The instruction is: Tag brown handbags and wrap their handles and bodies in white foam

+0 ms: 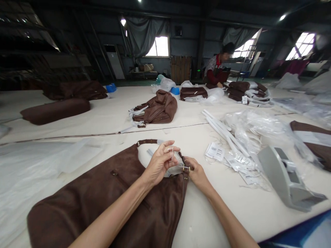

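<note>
A large brown leather bag [103, 196] lies on the pale table in front of me, its strap partly wrapped in white material. Above the bag's opening, my left hand [162, 161] is raised with its fingers curled and pinched on a thin white string [172, 154]. My right hand [197, 172] closes on the bag's strap end beside a gold-coloured buckle [186, 168]. My left forearm crosses over the front of the bag.
A grey tape dispenser [278, 179] stands at the right, near white tags [214, 151] and clear plastic [258, 131]. Another brown bag [162, 106] lies farther back. A person [216, 72] works across the table beside stacked brown bags [239, 90].
</note>
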Tool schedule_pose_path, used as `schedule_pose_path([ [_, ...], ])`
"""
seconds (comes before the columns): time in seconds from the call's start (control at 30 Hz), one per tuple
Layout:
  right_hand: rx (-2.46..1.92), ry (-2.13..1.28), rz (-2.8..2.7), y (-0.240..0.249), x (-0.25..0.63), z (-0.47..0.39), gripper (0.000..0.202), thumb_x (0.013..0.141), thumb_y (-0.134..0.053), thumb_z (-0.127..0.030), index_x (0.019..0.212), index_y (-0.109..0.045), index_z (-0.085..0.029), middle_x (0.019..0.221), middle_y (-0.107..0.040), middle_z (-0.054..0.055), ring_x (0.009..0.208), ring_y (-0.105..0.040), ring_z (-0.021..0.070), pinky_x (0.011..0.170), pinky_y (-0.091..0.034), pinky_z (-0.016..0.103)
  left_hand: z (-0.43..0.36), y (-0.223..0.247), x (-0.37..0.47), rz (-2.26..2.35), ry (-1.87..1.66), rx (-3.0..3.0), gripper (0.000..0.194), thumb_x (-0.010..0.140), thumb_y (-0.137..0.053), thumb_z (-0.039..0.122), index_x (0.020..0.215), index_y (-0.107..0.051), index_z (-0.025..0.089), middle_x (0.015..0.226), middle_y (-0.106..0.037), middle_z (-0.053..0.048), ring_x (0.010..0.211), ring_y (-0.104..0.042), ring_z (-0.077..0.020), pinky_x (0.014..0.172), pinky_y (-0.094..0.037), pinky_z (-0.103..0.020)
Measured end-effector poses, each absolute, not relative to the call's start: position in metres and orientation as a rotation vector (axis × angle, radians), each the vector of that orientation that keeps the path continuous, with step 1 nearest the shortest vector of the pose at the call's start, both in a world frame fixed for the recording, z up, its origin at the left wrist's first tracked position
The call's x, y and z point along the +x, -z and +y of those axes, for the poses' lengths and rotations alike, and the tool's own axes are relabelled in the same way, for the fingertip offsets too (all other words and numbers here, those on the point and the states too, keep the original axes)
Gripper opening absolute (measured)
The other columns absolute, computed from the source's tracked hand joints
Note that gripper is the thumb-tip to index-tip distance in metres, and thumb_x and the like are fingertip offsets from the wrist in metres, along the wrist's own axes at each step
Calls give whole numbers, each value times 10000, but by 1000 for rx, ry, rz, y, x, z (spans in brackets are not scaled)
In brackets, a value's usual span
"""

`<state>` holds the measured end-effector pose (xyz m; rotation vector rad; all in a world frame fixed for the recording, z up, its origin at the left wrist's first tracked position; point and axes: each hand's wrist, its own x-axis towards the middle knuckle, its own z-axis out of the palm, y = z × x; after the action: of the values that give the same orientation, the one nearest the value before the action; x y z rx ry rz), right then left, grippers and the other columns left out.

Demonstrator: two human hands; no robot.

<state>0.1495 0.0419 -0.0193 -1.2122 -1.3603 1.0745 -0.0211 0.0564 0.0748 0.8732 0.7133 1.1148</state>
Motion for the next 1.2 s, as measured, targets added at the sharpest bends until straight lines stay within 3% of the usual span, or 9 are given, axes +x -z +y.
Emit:
schedule_pose_path([
  [0.1, -1046, -1332, -1163, 13, 141, 39, 202, 690, -698, -334, 821, -609, -209, 977, -674, 22, 876, -591, 193, 800, -458, 313, 57, -73, -25, 744, -1136, 864, 452, 765, -736, 141, 1157, -515, 182, 1105, -652, -51, 517, -552, -18, 609, -611, -223],
  [0.2, -962, -1466, -1046, 11, 141, 30, 254, 687, -699, -333, 754, -483, -216, 723, -597, -39, 657, -522, 133, 636, -401, 250, 57, -71, -24, 788, -1109, 875, 474, 758, -762, 164, 1166, -521, 184, 1166, -652, -76, 492, -548, 0, 666, -619, -238],
  [0.37, -1361, -1067, -1569, -5, 172, 13, 93, 854, -526, -288, 788, -486, -236, 607, -480, -57, 566, -422, 130, 581, -274, 257, 55, -72, -15, 823, -994, 968, 531, 748, -794, 224, 1198, -515, 175, 1208, -662, -118, 462, -547, -1, 773, -607, -297],
  [0.5, -1554, -733, -1865, -22, 199, 5, 124, 915, -472, -282, 826, -549, -241, 634, -509, -30, 594, -446, 149, 615, -266, 283, 57, -72, -7, 820, -871, 1044, 597, 734, -805, 243, 1239, -495, 170, 1194, -675, -147, 586, -660, -73, 784, -574, -301],
  [0.63, -1461, -970, -1861, -14, 204, -2, 127, 870, -501, -216, 974, -567, -244, 740, -571, -16, 674, -507, 162, 650, -341, 278, 62, -67, 3, 790, -754, 1151, 512, 755, -778, 269, 1189, -533, 152, 1134, -697, -148, 610, -674, -99, 738, -552, -293],
  [0.73, -1434, -1029, -1814, -1, 205, -10, 90, 795, -554, -166, 856, -571, -230, 803, -575, -5, 734, -518, 168, 663, -359, 278, 65, -63, 12, 778, -675, 1208, 460, 746, -772, 289, 1130, -563, 144, 1105, -705, -148, 612, -685, -122, 699, -548, -290],
  [0.93, -1549, -891, -1517, -6, 220, -22, 126, 889, -533, -329, 812, -567, -235, 717, -561, -3, 665, -513, 173, 633, -391, 297, 61, -55, 29, 776, -598, 1379, 657, 661, -791, 172, 1267, -540, 166, 1246, -634, -210, 598, -640, -105, 576, -527, -243],
  [1.03, -1506, -728, -1538, -18, 219, -23, 97, 878, -566, -309, 838, -624, -241, 749, -597, 13, 687, -524, 181, 664, -405, 309, 56, -55, 36, 731, -558, 1531, 805, 654, -790, 153, 1390, -467, 198, 1271, -630, -195, 649, -631, -110, 616, -514, -233],
  [1.2, -1304, -766, -1617, -31, 208, -18, 198, 896, -534, -255, 960, -716, -299, 912, -614, 40, 876, -555, 223, 796, -423, 338, 54, -72, 40, 645, -497, 1909, 920, 702, -699, 108, 1509, -294, 285, 1162, -707, -63, 880, -672, -196, 805, -514, -280],
])
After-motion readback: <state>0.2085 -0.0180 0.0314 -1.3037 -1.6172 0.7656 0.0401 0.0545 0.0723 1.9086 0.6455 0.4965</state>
